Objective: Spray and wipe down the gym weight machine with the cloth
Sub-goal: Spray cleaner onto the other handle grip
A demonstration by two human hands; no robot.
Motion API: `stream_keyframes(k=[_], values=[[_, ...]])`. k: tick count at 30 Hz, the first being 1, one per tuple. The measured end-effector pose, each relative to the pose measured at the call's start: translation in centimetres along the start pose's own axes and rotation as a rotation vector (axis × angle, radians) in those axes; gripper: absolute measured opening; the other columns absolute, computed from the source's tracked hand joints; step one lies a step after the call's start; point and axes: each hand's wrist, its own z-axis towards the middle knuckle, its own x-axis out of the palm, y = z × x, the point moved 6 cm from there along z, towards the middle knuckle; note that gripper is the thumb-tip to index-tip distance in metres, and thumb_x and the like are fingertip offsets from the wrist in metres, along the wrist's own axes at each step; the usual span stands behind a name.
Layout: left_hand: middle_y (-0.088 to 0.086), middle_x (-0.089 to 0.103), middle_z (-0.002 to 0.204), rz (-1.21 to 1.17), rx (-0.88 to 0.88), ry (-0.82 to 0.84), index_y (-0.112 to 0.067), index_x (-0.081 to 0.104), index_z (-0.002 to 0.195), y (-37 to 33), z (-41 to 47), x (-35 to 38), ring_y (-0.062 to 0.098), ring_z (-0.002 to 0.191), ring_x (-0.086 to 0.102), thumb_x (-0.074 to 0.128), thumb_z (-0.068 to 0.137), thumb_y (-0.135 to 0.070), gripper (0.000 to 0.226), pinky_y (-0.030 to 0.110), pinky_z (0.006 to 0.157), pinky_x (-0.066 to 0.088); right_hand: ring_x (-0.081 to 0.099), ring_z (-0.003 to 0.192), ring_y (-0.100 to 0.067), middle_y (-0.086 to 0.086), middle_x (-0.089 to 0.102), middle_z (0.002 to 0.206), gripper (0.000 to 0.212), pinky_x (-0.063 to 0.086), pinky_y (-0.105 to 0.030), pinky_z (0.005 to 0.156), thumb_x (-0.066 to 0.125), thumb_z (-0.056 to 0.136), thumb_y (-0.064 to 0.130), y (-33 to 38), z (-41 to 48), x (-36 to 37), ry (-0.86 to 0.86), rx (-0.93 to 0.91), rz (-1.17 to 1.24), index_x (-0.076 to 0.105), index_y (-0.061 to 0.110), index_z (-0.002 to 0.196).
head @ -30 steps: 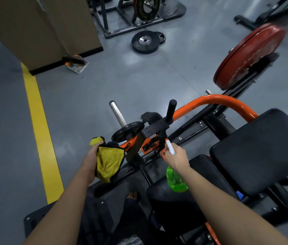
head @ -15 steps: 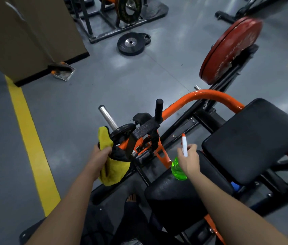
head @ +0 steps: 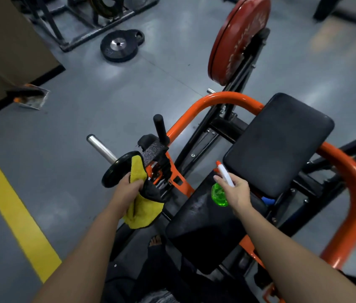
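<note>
The cloth [head: 143, 212] was yellow and looked soft and floppy. It would weigh almost nothing and would bunch up when squeezed. A good place to hold it was round the middle, with a loose end left free for rubbing. The left hand [head: 127, 191] held it that way, with its fingers [head: 134, 182] curled tight round the cloth. One end of the cloth stuck up against the small black plate [head: 115, 169] on the left side of the weight machine [head: 216, 99]. The other end hung down below the hand.

The spray bottle [head: 219, 193] was small, green and see-through, with a white top. It looked light and hard, and it might be slippery if wet. The neck seemed the best place to grab it, with one finger free for the trigger. The right hand [head: 239, 193] gripped it there, above the front of the black seat pad [head: 198, 226]. One finger lay out along the white top. I could not tell if it was pressing the trigger. The nozzle pointed forward, toward the middle of the machine.

Both arms reached forward and down, the left one beside the seat pad and the right one over it.
</note>
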Motion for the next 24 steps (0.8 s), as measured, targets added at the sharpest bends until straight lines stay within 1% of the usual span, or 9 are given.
stream_keyframes(k=[4,6,8,13,16,19,21,22,24], values=[[-0.007,0.054,0.066,0.078,0.046,0.069,-0.023,0.056,0.074,-1.0,0.3,1.9,0.016,0.068,0.05,0.052,0.085,0.004,0.03,0.031,0.063,0.038,0.064,0.075,-0.011,0.002,0.073,0.075,0.011,0.049,-0.027,0.073,0.082,0.085,0.034,-0.4,0.3,-0.2,0.011,-0.005,-0.144,0.074,0.042,0.081],[-0.015,0.053,0.056,0.13,0.075,0.086,-0.023,0.056,0.074,-1.5,0.3,2.2,0.011,0.063,0.048,0.049,0.085,0.01,0.035,0.028,0.058,0.037,0.061,0.07,-0.012,0.0,0.069,0.07,0.003,0.046,-0.026,0.067,0.079,0.088,0.033,0.3,0.4,1.0,0.056,-0.044,-0.198,0.077,0.034,0.087],[-0.019,0.055,0.051,0.182,0.126,0.089,-0.024,0.06,0.077,-2.4,-0.4,1.6,0.007,0.059,0.049,0.049,0.083,0.012,0.038,0.024,0.055,0.037,0.064,0.073,-0.016,-0.002,0.071,0.074,0.01,0.047,-0.031,0.067,0.075,0.09,0.034,1.5,0.4,3.1,0.117,-0.105,-0.243,0.08,0.027,0.097],[-0.008,0.068,0.083,0.15,0.141,0.034,-0.037,0.067,0.091,-1.9,-0.3,-2.6,0.022,0.084,0.064,0.055,0.061,-0.017,0.038,0.039,0.076,0.053,0.06,0.068,-0.014,0.004,0.064,0.069,0.012,0.04,-0.028,0.058,0.067,0.097,0.036,7.9,-0.9,8.9,0.249,-0.292,-0.33,0.074,0.027,0.095],[0.002,0.072,0.109,-0.116,0.089,0.044,-0.035,0.074,0.103,-2.2,-1.0,-5.0,0.028,0.109,0.065,0.062,0.079,-0.036,0.026,0.044,0.098,0.05,0.058,0.068,-0.023,0.003,0.057,0.064,0.022,0.042,-0.035,0.062,0.063,0.097,0.044,12.3,-2.0,12.6,0.307,-0.405,-0.39,0.064,0.028,0.083],[-0.007,0.062,0.138,-0.028,0.149,0.141,-0.031,0.055,0.144,-3.2,-1.4,-6.3,0.01,0.125,0.058,0.062,0.083,-0.036,0.061,0.025,0.105,0.044,0.06,0.067,-0.023,0.003,0.06,0.067,0.03,0.047,-0.037,0.062,0.06,0.095,0.055,17.1,-3.6,16.9,0.4,-0.514,-0.396,0.063,0.028,0.084],[-0.021,0.053,0.142,0.111,0.244,0.184,-0.041,0.036,0.149,-3.7,-1.6,-6.5,0.0,0.128,0.052,0.067,0.084,-0.025,0.074,0.013,0.105,0.04,0.065,0.073,-0.022,0.002,0.068,0.075,0.045,0.054,-0.04,0.069,0.052,0.089,0.067,19.8,-4.8,19.9,0.483,-0.578,-0.401,0.071,0.027,0.094],[-0.022,0.054,0.139,0.113,0.276,0.181,-0.04,0.034,0.149,-3.7,-1.5,-6.7,-0.001,0.126,0.054,0.067,0.091,-0.015,0.072,0.012,0.103,0.042,0.066,0.077,-0.022,0.002,0.07,0.079,0.05,0.055,-0.043,0.072,0.05,0.086,0.07,20.9,-5.6,21.2,0.519,-0.601,-0.411,0.072,0.027,0.098],[-0.009,0.069,0.127,-0.012,0.305,0.118,-0.029,0.051,0.142,-4.5,-1.2,-7.4,0.011,0.117,0.065,0.068,0.093,-0.004,0.058,0.026,0.098,0.053,0.064,0.082,-0.025,0.002,0.068,0.078,0.043,0.054,-0.044,0.075,0.056,0.091,0.063,22.9,-7.1,23.7,0.585,-0.639,-0.465,0.072,0.023,0.094]])
